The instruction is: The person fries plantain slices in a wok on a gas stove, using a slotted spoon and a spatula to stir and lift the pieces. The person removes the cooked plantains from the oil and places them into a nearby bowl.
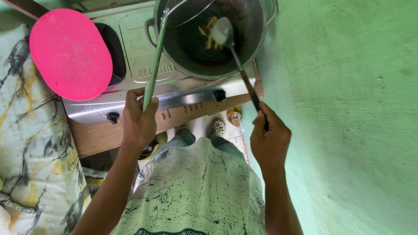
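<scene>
Currently, left hand (138,119) grips the strainer (190,6) over the wok (215,25) to catch food while right hand (270,138) holds the ladle (223,31) inside.

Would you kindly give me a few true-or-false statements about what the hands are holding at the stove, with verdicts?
1. The left hand grips the green handle of a wire skimmer. True.
2. The right hand is empty. False: it holds a long ladle by its dark handle.
3. The ladle's bowl is inside the dark wok. True.
4. A blue lid lies beside the wok. False: a pink oval board lies over the other burner.
5. The wok sits on a gas stove. True.
</scene>
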